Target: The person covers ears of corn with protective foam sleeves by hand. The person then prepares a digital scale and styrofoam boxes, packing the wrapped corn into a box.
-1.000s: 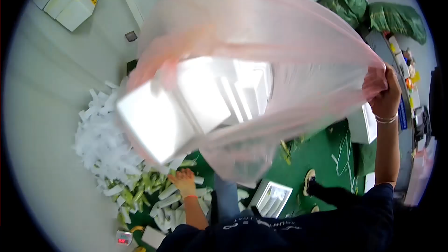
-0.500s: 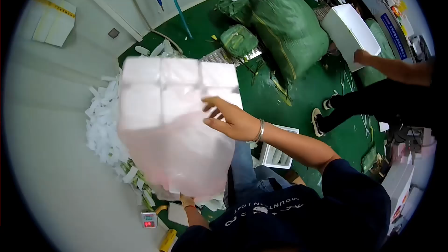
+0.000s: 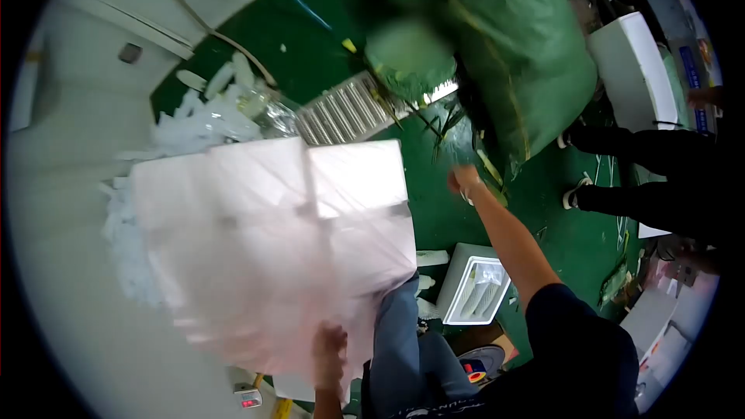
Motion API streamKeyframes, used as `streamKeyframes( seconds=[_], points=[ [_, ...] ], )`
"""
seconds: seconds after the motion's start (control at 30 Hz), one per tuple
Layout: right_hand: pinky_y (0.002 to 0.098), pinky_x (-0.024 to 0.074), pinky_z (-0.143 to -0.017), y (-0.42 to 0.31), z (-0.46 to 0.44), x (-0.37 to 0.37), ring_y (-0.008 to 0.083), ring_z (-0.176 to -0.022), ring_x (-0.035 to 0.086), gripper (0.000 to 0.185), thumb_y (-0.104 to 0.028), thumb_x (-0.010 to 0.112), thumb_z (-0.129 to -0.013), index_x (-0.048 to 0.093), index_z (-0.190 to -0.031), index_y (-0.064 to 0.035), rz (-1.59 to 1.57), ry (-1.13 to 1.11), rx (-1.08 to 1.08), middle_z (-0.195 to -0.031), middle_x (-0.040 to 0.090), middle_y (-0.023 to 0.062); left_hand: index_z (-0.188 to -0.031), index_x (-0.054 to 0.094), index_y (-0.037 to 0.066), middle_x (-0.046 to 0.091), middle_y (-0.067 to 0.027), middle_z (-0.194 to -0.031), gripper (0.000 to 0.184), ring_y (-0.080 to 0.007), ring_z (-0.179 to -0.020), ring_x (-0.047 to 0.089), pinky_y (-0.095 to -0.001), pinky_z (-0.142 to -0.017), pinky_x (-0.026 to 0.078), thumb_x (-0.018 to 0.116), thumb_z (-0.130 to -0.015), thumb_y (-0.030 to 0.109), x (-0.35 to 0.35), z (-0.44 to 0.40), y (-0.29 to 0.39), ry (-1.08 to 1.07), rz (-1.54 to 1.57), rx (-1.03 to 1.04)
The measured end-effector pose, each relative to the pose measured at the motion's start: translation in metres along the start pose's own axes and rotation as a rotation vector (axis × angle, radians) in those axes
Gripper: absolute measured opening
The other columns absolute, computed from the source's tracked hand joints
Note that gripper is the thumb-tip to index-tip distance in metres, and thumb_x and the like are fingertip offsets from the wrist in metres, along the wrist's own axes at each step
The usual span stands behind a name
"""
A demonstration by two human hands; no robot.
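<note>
White foam boxes (image 3: 357,178) stand together under a thin pinkish plastic sheet or bag (image 3: 264,264), which is spread over their tops and hangs toward my body. My left hand (image 3: 330,345) is at the near edge of the plastic, blurred, its fingers curled; whether it grips the film is not clear. Out to the right of the boxes, my right hand (image 3: 466,178) hovers above the green floor, its fingers bent and smeared by motion, with nothing plainly visible in it.
An open foam box (image 3: 475,291) with wrapped items sits right of my legs. A large green sack (image 3: 520,54) and a metal grate (image 3: 341,112) lie ahead. White pieces (image 3: 128,240) are heaped left. Another person (image 3: 644,155) stands at right, near a white box (image 3: 632,70).
The plastic, earlier held up and spread wide, now lies over the boxes. My right hand has moved from above them to the right side. The view has shifted.
</note>
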State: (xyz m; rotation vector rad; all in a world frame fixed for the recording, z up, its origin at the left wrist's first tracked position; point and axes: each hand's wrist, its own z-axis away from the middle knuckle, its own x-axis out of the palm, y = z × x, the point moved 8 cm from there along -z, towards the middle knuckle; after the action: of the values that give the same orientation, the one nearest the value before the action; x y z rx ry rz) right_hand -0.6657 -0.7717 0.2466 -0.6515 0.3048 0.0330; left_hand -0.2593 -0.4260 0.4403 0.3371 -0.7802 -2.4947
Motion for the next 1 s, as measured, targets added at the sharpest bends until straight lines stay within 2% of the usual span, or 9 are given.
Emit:
streamKeyframes(
  seconds=[0.13, 0.23, 0.37, 0.4, 0.5, 0.6, 0.7, 0.83, 1.0],
  points=[
    [0.0375, 0.0461, -0.049, -0.021, -0.174, 0.060, 0.0232, -0.050, 0.058, 0.045, -0.045, 0.059, -0.077, 0.061, -0.064, -0.0014, 0.027, 0.198, 0.017, -0.052, 0.056, 0.0106, -0.108, 0.055, 0.006, 0.058, -0.0032, -0.086, 0.028, -0.0105, -0.078, 0.054, -0.0235, -0.067, 0.045, 0.043, -0.093, 0.026, -0.019, -0.019, -0.054, 0.082, -0.193, -0.355],
    [0.0336, 0.0396, -0.044, -0.042, -0.284, 0.096, 0.0198, -0.046, 0.048, 0.059, -0.061, 0.062, -0.073, 0.060, -0.067, -0.0022, 0.324, 0.133, 0.054, -0.056, 0.055, 0.0102, -0.111, 0.056, 0.005, 0.058, -0.0029, -0.084, 0.030, -0.0125, -0.075, 0.054, -0.0255, -0.065, 0.047, 0.045, -0.093, 0.027, -0.047, -0.035, -0.090, -0.175, -1.580, 0.277],
    [0.0392, 0.0424, -0.060, -0.060, -0.383, 0.131, 0.0249, -0.066, 0.053, 0.046, -0.054, 0.054, -0.080, 0.057, -0.079, -0.0085, 0.880, 0.047, -0.383, -0.070, 0.059, 0.0110, -0.112, 0.059, 0.003, 0.062, -0.0085, -0.099, 0.030, -0.0199, -0.093, 0.061, -0.0311, -0.081, 0.050, 0.055, -0.088, 0.020, -0.102, -0.024, -0.132, 0.352, -0.845, -0.765],
    [0.0406, 0.0431, -0.064, -0.053, -0.412, 0.136, 0.0262, -0.071, 0.055, 0.042, -0.052, 0.052, -0.081, 0.056, -0.082, -0.0101, 0.970, -0.023, -0.475, -0.074, 0.060, 0.0112, -0.112, 0.058, 0.003, 0.061, -0.0104, -0.106, 0.030, -0.0211, -0.100, 0.059, -0.0311, -0.086, 0.048, 0.057, -0.086, 0.017, -0.094, -0.027, -0.128, 0.300, -0.537, -0.449],
    [0.0450, 0.0468, -0.079, -0.084, -0.332, 0.119, 0.0345, -0.098, 0.059, 0.036, -0.031, 0.050, -0.087, 0.050, -0.122, -0.0198, 1.404, 0.396, -0.667, -0.110, 0.060, 0.0171, -0.116, 0.055, 0.001, 0.054, -0.0139, -0.120, 0.033, -0.0225, -0.111, 0.054, -0.0307, -0.094, 0.045, 0.058, -0.084, 0.010, -0.074, -0.037, -0.077, -0.098, -0.590, 0.321],
    [0.0368, 0.0476, -0.085, -0.093, -0.220, 0.046, 0.0266, -0.095, 0.060, 0.042, -0.036, 0.051, -0.089, 0.055, -0.121, -0.0102, 1.297, 0.503, -1.001, -0.117, 0.060, 0.0123, -0.116, 0.054, 0.001, 0.051, -0.0157, -0.123, 0.033, -0.0239, -0.115, 0.050, -0.0334, -0.095, 0.044, 0.058, -0.084, 0.009, -0.111, -0.024, -0.109, 0.085, -0.709, 0.020],
    [0.0387, 0.0478, -0.084, -0.093, -0.110, -0.060, 0.0296, -0.095, 0.059, 0.043, -0.031, 0.053, -0.087, 0.055, -0.120, -0.0044, 1.163, 0.280, -1.139, -0.115, 0.060, 0.0158, -0.111, 0.052, 0.004, 0.055, -0.0145, -0.111, 0.026, -0.0254, -0.104, 0.055, -0.0340, -0.088, 0.046, 0.053, -0.085, 0.007, -0.075, 0.006, -0.015, 0.125, -0.914, 0.423],
    [0.0412, 0.0482, -0.083, -0.146, 0.031, -0.216, 0.0335, -0.095, 0.059, 0.045, -0.025, 0.056, -0.085, 0.054, -0.119, 0.0032, 1.099, 0.043, -1.240, -0.111, 0.060, 0.0205, -0.120, 0.051, 0.004, 0.058, -0.0097, -0.111, 0.037, -0.0189, -0.101, 0.058, -0.0308, -0.087, 0.048, 0.059, -0.084, 0.005, -0.077, 0.045, -0.047, 0.259, -0.035, 0.237],
    [0.0438, 0.0468, -0.084, -0.152, 0.301, -0.233, 0.0334, -0.095, 0.058, 0.043, -0.027, 0.057, -0.084, 0.055, -0.116, 0.0016, 0.865, 0.348, -0.961, -0.112, 0.060, 0.0192, -0.121, 0.050, 0.003, 0.060, -0.0101, -0.112, 0.043, -0.0184, -0.100, 0.059, -0.0289, -0.085, 0.048, 0.064, -0.081, 0.011, -0.150, 0.152, -0.170, 0.540, 0.132, 0.247]
  ],
)
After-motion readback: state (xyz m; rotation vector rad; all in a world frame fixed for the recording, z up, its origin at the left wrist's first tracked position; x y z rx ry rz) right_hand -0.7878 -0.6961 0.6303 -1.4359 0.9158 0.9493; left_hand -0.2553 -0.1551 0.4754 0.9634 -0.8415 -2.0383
